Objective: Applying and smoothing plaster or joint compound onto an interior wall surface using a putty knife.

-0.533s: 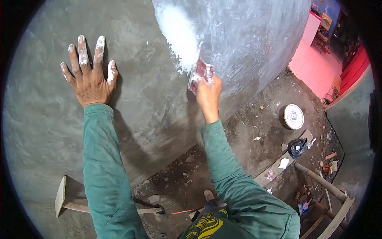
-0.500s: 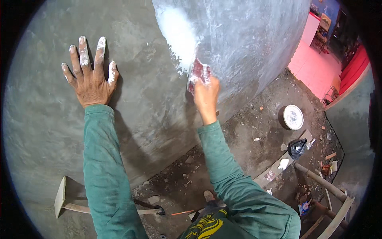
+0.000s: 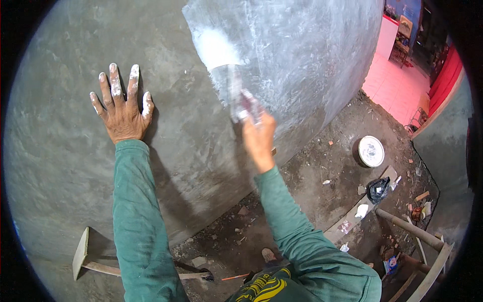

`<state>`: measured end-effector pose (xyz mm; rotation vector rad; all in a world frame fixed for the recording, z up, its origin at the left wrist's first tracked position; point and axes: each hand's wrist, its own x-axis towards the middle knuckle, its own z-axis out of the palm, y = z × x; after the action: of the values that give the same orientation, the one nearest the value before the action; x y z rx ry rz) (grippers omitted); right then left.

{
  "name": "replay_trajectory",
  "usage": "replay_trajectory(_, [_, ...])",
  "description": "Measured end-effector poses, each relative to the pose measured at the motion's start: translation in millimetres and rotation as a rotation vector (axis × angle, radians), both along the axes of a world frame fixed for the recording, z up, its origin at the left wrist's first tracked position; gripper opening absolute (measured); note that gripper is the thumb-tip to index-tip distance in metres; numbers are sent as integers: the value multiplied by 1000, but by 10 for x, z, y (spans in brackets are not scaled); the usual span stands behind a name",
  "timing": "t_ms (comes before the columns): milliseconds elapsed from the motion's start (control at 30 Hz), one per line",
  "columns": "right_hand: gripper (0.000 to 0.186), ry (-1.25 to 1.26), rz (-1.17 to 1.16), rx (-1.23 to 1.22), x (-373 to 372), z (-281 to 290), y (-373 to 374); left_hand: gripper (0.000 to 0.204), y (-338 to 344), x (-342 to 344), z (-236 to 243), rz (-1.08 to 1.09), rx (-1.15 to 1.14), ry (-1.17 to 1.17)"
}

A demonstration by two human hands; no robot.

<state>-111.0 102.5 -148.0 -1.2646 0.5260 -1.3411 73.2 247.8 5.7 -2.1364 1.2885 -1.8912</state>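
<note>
My left hand [image 3: 126, 116] lies flat against a grey plastered wall [image 3: 65, 161], fingers spread and tipped with white paste. My right hand [image 3: 259, 138] grips a putty knife [image 3: 247, 104] by its dark red, paste-smeared handle. Motion smears the knife a little, and its wide blade sits on the wall at the lower edge of a thick white putty patch [image 3: 214, 46]. To the right of that patch a thin, whitish skim coat [image 3: 302, 55] covers the wall. Bare grey plaster surrounds my left hand.
A round white bucket [image 3: 371, 152] stands on the dirt floor at right, near a black plastic bag [image 3: 377, 190] and a plank [image 3: 347, 221]. Wooden poles [image 3: 410, 229] rise at lower right. A wooden piece with a flat end [image 3: 80, 251] is at lower left. Rubble litters the floor.
The putty knife has swung so its blade crosses the patch's lower edge. White putty there is now spread thinner and greyer. My left hand stays on the wall; the whole view has shifted slightly.
</note>
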Motion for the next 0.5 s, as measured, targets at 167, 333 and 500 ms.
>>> replay_trajectory(167, [35, 268, -277, -129, -43, 295, -433, 56, -24, -42, 9, 16, 1, 20])
replay_trajectory(333, [37, 219, -226, -401, 154, 697, 21, 56, -12, -46, 23, 13, 6, 36])
replay_trajectory(500, [45, 60, -160, -434, 130, 483, -45, 56, 1, -56, 10, 24, -5, 57])
